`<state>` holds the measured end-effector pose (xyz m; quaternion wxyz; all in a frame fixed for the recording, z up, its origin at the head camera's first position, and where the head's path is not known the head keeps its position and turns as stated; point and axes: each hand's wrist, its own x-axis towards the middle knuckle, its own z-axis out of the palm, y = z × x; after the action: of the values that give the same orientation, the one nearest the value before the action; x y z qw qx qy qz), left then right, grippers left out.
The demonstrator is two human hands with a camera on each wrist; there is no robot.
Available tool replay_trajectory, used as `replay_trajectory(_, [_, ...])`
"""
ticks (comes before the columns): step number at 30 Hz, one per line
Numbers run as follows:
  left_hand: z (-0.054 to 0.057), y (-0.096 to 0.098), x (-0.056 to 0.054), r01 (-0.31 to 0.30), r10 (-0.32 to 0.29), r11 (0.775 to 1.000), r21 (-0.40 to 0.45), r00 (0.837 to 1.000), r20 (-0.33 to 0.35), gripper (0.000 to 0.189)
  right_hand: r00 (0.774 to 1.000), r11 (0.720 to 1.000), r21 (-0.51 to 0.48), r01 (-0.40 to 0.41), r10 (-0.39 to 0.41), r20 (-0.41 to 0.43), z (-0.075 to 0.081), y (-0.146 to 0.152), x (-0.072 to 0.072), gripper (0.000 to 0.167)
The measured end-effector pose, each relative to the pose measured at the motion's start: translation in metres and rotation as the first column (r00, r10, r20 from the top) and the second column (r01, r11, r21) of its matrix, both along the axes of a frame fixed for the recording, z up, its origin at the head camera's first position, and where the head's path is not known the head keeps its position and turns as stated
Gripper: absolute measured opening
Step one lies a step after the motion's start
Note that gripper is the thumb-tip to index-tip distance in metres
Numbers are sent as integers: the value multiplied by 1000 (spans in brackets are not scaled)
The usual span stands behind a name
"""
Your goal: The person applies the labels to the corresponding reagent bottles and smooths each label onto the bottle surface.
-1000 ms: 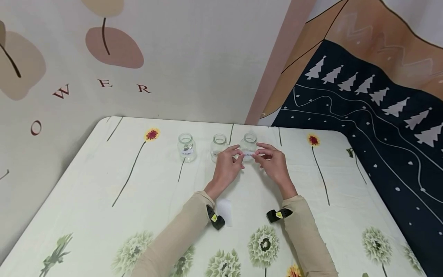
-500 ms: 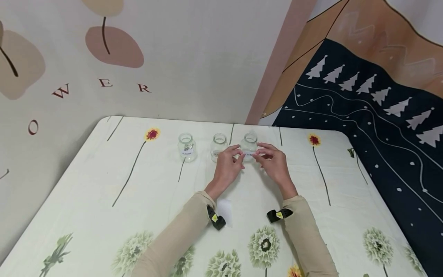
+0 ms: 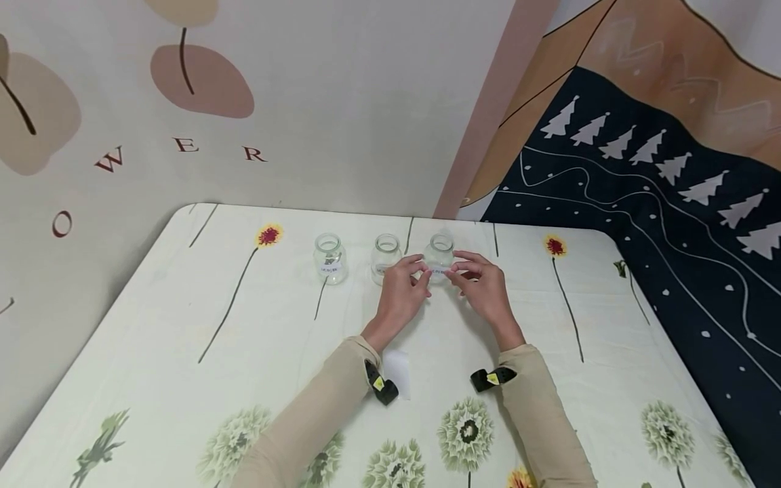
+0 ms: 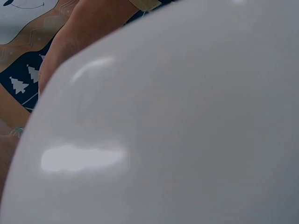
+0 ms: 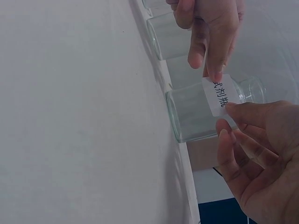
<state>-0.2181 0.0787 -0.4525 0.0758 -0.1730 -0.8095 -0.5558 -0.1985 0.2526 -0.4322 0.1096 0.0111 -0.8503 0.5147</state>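
A clear glass jar stands upright at the right end of a row near the table's back. Across its near side lies a white label with handwritten characters. At the label's left end my left hand pinches with thumb and finger. My right hand holds the right end, its thumb on the label's corner and its other fingers curled beside the jar. Left of them stand a middle jar, partly behind my left hand, and a left jar bearing a similar label. A pale blurred surface blocks most of the left wrist view.
A white slip of paper lies beside my left wrist on the flower-print tablecloth. Behind the table's back edge rises a pale printed wall hanging. A dark blue one borders the right side.
Both hands stay in place on the label at the right-hand jar. The head view shifts only very slightly; the jars stand where they were.
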Motion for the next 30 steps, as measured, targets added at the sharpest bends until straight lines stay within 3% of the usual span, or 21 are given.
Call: replay_trajectory(30, [-2, 0, -2, -44, 43, 998, -38, 999, -26, 12, 1000, 1000, 17, 7, -7, -26, -1, 0, -1, 14])
